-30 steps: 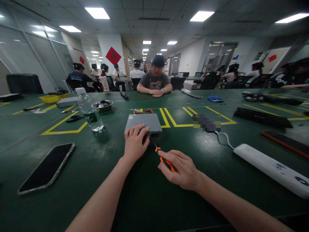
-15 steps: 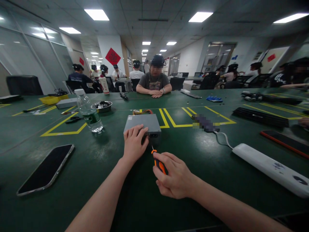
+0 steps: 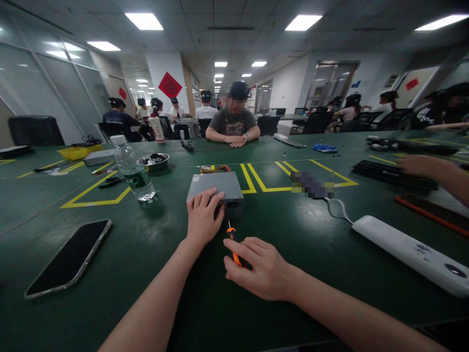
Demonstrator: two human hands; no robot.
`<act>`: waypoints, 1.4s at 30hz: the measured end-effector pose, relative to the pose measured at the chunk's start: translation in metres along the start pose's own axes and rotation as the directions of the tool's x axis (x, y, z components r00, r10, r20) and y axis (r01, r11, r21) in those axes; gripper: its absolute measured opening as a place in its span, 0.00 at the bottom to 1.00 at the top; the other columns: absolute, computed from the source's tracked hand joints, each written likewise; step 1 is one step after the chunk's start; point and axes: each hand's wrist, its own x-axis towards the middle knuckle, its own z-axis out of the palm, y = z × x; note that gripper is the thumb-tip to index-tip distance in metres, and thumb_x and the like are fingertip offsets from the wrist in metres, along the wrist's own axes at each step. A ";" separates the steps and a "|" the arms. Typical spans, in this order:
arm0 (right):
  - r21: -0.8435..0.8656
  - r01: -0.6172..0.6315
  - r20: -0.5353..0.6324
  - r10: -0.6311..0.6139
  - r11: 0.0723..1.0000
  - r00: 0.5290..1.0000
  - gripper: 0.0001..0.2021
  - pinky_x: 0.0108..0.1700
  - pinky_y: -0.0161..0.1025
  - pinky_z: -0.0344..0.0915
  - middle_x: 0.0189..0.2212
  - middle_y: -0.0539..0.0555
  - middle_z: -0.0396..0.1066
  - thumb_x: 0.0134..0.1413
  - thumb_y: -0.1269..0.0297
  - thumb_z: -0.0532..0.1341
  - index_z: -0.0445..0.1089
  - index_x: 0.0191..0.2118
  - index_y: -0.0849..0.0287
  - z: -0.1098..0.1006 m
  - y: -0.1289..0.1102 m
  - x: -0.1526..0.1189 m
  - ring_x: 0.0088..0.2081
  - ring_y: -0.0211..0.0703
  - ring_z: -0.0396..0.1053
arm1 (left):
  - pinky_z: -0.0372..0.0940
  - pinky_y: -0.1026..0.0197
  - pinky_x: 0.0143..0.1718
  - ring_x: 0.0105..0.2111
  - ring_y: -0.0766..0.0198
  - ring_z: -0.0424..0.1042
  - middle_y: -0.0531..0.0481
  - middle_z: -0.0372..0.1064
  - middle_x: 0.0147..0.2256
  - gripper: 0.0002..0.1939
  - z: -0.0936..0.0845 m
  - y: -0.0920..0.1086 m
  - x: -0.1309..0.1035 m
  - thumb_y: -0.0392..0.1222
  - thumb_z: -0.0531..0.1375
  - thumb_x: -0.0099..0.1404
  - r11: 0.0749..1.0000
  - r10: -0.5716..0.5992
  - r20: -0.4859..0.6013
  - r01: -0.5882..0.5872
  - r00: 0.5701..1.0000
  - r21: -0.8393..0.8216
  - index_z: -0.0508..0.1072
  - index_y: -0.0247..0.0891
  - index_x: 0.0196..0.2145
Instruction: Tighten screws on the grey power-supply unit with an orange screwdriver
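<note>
A grey computer power supply lies on the green table in front of me, its coloured cables bunched behind it. My left hand holds it at the near left, fingers over the top and thumb against the front face. Between the fingers of my right hand is a screwdriver with an orange and black handle. Its thin shaft points away from me at the front face, below the socket. Where the tip meets the case is hard to make out.
A water bottle and a phone are on the left, with a metal bowl behind. To the right lie a white power bank and a black slotted part, with another person's hand over it. A person sits opposite.
My right hand has shifted slightly left with looser fingers, and the screwdriver stands straighter in line with the case. Another person's hand has come in at the right. My left hand stays put.
</note>
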 end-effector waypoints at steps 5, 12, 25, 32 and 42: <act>0.111 -0.020 0.020 0.018 0.994 1.000 0.17 0.44 0.43 0.66 0.44 0.69 0.67 0.63 0.59 0.47 0.64 0.46 0.66 -0.002 0.001 0.001 0.49 0.50 0.65 | 0.50 0.50 0.50 0.50 0.55 0.60 0.49 0.64 0.51 0.16 0.001 0.000 0.000 0.41 0.54 0.61 1.000 0.003 -0.002 -0.003 1.000 0.015 0.66 0.46 0.48; 0.144 -0.047 -0.107 0.062 0.988 0.992 0.14 0.37 0.42 0.68 0.42 0.69 0.69 0.60 0.59 0.53 0.60 0.45 0.67 0.002 0.004 -0.002 0.42 0.49 0.70 | 0.51 0.50 0.50 0.50 0.54 0.60 0.49 0.64 0.52 0.16 0.000 0.003 0.000 0.41 0.54 0.62 1.000 0.000 -0.009 0.000 1.000 0.026 0.66 0.46 0.48; 0.121 -0.015 -0.011 0.017 0.993 1.000 0.14 0.36 0.41 0.68 0.43 0.68 0.68 0.62 0.58 0.52 0.62 0.44 0.65 0.002 0.000 0.000 0.37 0.45 0.72 | 0.50 0.50 0.50 0.52 0.55 0.60 0.48 0.63 0.52 0.16 0.001 0.001 -0.001 0.41 0.53 0.62 0.999 0.009 -0.002 -0.009 1.000 0.036 0.66 0.45 0.48; 0.223 -0.071 -0.046 0.083 0.972 0.995 0.16 0.41 0.39 0.68 0.43 0.68 0.68 0.62 0.55 0.50 0.59 0.45 0.66 0.003 0.001 -0.002 0.44 0.47 0.69 | 0.50 0.50 0.50 0.52 0.54 0.60 0.47 0.63 0.52 0.16 0.001 0.002 -0.001 0.40 0.54 0.62 0.999 0.014 -0.010 -0.014 1.000 0.032 0.66 0.45 0.49; 0.210 -0.023 -0.083 0.041 0.977 0.996 0.13 0.37 0.38 0.69 0.44 0.67 0.69 0.60 0.60 0.54 0.59 0.44 0.66 0.005 0.000 -0.004 0.38 0.44 0.72 | 0.50 0.49 0.50 0.52 0.54 0.59 0.48 0.63 0.53 0.16 0.000 0.002 -0.001 0.41 0.53 0.62 1.000 0.004 0.003 -0.004 1.000 0.019 0.66 0.45 0.49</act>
